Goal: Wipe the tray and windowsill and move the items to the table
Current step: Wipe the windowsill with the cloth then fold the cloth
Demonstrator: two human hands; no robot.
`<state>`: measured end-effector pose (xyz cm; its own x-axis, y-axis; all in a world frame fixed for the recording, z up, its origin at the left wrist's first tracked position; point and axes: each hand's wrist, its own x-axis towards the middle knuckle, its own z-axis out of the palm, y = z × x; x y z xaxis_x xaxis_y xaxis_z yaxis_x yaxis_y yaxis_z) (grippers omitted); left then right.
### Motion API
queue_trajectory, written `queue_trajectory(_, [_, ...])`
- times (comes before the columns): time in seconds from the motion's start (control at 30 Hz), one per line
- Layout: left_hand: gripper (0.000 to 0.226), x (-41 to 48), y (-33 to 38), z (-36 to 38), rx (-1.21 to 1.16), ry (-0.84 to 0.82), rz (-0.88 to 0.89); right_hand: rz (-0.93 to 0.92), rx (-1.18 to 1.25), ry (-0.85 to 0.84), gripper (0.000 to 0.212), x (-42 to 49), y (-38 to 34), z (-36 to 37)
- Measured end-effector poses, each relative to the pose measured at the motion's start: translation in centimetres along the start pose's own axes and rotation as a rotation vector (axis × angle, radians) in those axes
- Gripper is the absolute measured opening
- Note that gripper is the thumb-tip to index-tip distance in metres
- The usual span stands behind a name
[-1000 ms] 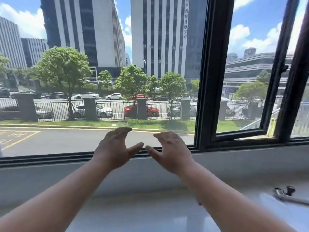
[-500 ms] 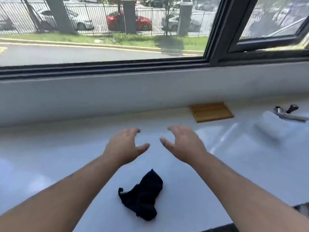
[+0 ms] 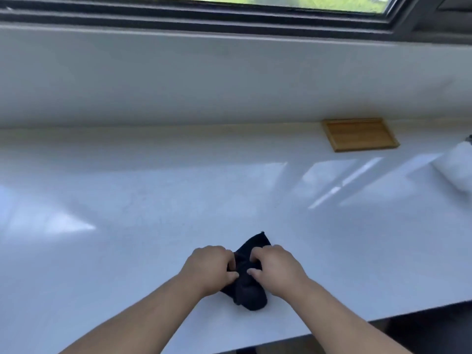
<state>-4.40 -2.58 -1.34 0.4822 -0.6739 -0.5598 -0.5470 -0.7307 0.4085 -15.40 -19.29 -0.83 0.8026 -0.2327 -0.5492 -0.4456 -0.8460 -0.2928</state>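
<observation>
A crumpled black cloth (image 3: pixel 251 293) lies on the wide white windowsill (image 3: pixel 153 200), near its front edge. My left hand (image 3: pixel 208 268) and my right hand (image 3: pixel 277 270) both rest on the cloth, with fingers curled into its folds from either side. A small flat wooden tray (image 3: pixel 358 134) sits against the back wall of the sill, to the far right of my hands. Nothing lies on the tray.
A white roll-like object (image 3: pixel 457 168) lies at the right edge of the sill. The dark window frame (image 3: pixel 229 19) runs along the top. The front edge of the sill drops off to a dark floor (image 3: pixel 421 330) at the lower right.
My view has dropped from the window down to the sill. Both hands have moved down and back toward me, from open in the air onto the black cloth, closing on it.
</observation>
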Motion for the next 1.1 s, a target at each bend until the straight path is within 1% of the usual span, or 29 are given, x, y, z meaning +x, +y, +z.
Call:
queue_trajectory(0.07, [0.012,-0.1,-0.2,-0.5,-0.087,0.042,0.002,0.005,0.019,0.038,0.013,-0.4,-0.6,-0.6])
queue_trajectory(0.13, [0.008,-0.3,0.0,-2.1,-0.240,0.137,0.000,0.012,0.080,0.095,0.009,-0.8,-0.8,-1.8])
queue_trajectory(0.23, [0.014,-0.9,1.3,-6.1,-0.554,0.260,0.013,0.032,0.247,0.181,0.008,-1.7,-0.2,-4.1])
queue_trajectory(0.3, [0.019,-1.4,2.9,-9.4,-0.748,0.317,0.032,0.075,0.379,0.218,0.018,-2.2,0.3,-5.5])
queue_trajectory(0.37, [0.023,-1.8,4.6,-12.7,-0.906,0.370,0.055,0.147,0.495,0.232,0.021,-2.3,0.7,-6.7])
queue_trajectory(0.43, [0.029,-2.2,6.5,-15.7,-1.002,0.389,0.073,0.201,0.643,0.218,0.017,-1.9,1.1,-7.8])
queue_trajectory(0.5, [0.030,-2.6,8.4,-18.3,-1.024,0.403,0.079,0.205,0.778,0.181,0.021,-1.2,1.2,-8.9])
queue_trajectory(0.57, [0.024,-3.2,10.2,-20.5,-1.031,0.429,0.079,0.174,0.883,0.135,0.038,-0.4,1.2,-10.3])
queue_trajectory(0.63, [0.017,-3.9,12.1,-22.6,-1.141,0.423,0.120,0.137,1.010,0.076,0.058,0.7,1.3,-12.0])
queue_trajectory(0.7, [0.015,-4.7,13.9,-24.6,-1.262,0.421,0.175,0.114,1.159,0.000,0.066,1.7,1.3,-13.8])
queue_trajectory(0.77, [0.016,-5.1,15.3,-26.2,-1.327,0.459,0.202,0.068,1.319,-0.108,0.064,2.4,1.4,-15.4])
queue_trajectory(0.87, [0.020,-5.2,16.1,-28.0,-1.376,0.514,0.191,-0.048,1.498,-0.235,0.047,2.9,1.4,-17.3])
queue_trajectory(0.93, [0.021,-5.1,15.6,-28.4,-1.406,0.553,0.153,-0.023,1.623,-0.279,0.046,3.4,1.6,-18.2])
queue_trajectory(1.03, [0.021,-5.0,13.6,-27.8,-1.394,0.641,0.029,-0.028,1.696,-0.381,0.037,4.3,2.4,-18.8])
queue_trajectory(1.1, [0.021,-4.6,11.4,-26.6,-1.340,0.698,-0.115,-0.048,1.685,-0.366,0.034,5.0,3.5,-19.2])
